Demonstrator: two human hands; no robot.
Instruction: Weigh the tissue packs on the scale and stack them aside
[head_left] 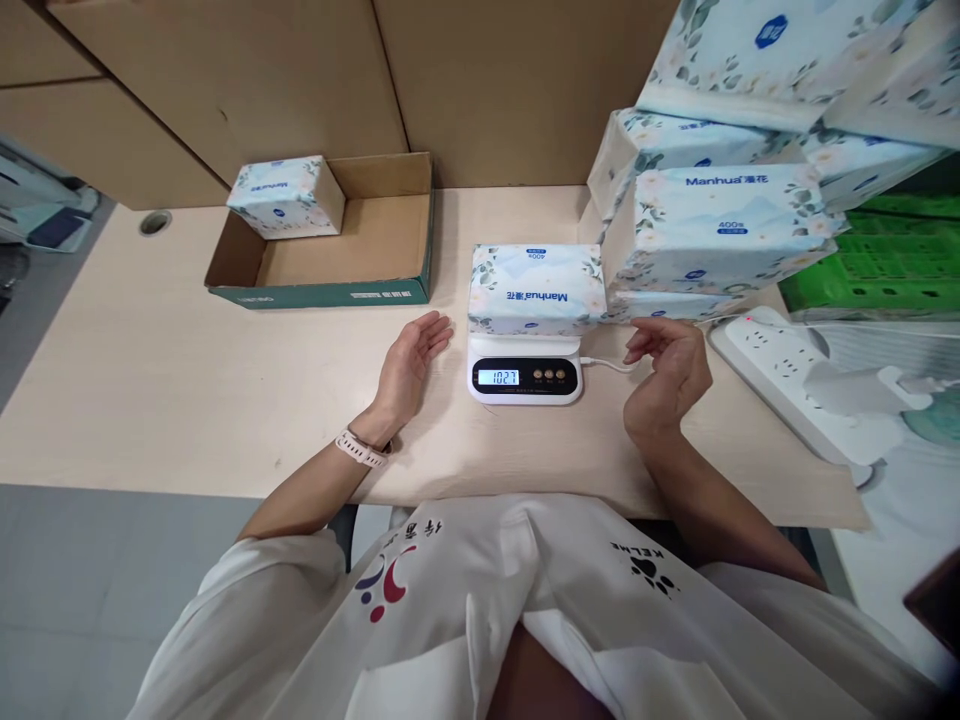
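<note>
A pack of tissues (pixel 537 288) with a floral print lies on a white digital kitchen scale (pixel 525 380), whose lit display reads 102.7. To the left of the scale, my left hand (pixel 409 365) rests by the table with its fingers stretched out and nothing in it. On the other side, my right hand (pixel 666 375) is held apart from the scale, fingers loosely bent and spread, holding nothing. It is near the scale's white cable (pixel 611 364) and the stacked tissue packs (pixel 727 225). Neither hand touches the pack on the scale.
An open cardboard box (pixel 322 293) at the back left holds one tissue pack (pixel 289 198). Tall cardboard (pixel 525 90) stands behind the table (pixel 187 400). At the right are a white power strip (pixel 787 370) with a plugged-in charger and a green crate (pixel 862 260).
</note>
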